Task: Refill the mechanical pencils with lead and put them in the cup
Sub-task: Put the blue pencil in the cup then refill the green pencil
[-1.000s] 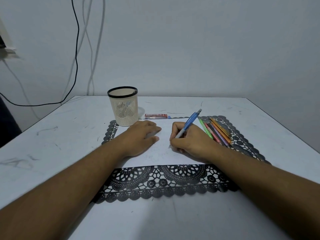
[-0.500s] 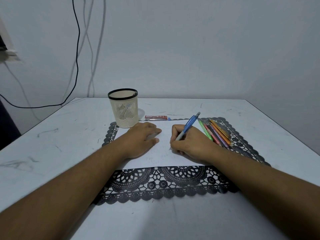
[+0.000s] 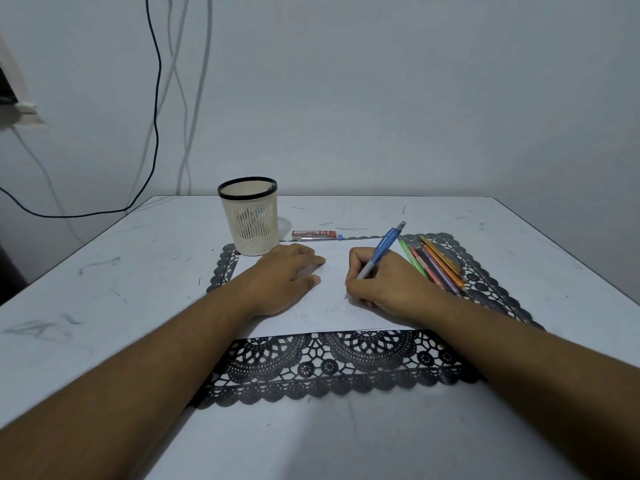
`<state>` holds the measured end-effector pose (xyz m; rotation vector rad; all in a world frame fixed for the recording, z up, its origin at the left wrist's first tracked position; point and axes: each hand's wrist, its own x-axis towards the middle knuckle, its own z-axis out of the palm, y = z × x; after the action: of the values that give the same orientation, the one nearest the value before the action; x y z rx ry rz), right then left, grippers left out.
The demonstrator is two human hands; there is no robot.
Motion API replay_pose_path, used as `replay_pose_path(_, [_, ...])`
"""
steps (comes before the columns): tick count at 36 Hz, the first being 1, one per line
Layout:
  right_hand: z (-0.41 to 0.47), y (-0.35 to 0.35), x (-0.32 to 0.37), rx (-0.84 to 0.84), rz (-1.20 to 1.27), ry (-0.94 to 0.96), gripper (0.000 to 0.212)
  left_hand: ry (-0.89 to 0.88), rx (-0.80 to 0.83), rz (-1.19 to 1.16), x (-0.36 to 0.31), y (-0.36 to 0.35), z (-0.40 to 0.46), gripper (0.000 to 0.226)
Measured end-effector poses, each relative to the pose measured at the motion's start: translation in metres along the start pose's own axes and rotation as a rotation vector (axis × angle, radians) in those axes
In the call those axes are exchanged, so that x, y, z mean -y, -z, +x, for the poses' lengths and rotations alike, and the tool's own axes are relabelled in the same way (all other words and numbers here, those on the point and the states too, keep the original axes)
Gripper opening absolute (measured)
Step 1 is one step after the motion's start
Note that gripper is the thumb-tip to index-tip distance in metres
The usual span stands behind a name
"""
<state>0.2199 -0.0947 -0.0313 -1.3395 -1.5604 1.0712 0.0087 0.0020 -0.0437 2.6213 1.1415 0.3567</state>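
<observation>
One cup (image 3: 250, 216), one held blue pencil (image 3: 381, 249)

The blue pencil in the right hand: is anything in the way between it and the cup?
Partly. The blue pencil is gripped in the right hand, tip on the paper. The cup stands to the far left, and the left hand rests flat on the paper roughly between them. Lifting the pencil over it should clear the way.

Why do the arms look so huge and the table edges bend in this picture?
In the head view the wide-angle lens stretches whatever is near: both forearms swell toward the bottom corners, and the table edges splay outward. The left hand, the right hand and the blue pencil look normal-sized and fairly sharp; soft shadow lies beside the cup.
</observation>
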Motion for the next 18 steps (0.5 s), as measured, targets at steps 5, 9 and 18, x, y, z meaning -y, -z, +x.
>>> replay_pose_path(5, [0.0006,-0.0003,0.0012,-0.029,-0.062,0.003,0.027,0.005,0.001,-0.005,-0.0007,0.0003,0.0003,0.047])
replay_pose_path(9, [-0.0012,-0.0004,0.0020,-0.007,-0.053,-0.001,0.031,0.001,0.002,-0.002,0.0002,-0.0006,0.0005,0.046])
replay_pose_path(18, [-0.0017,0.0010,0.0022,-0.042,-0.059,0.016,0.030,0.001,-0.007,0.002,0.0026,-0.0022,0.0024,0.046])
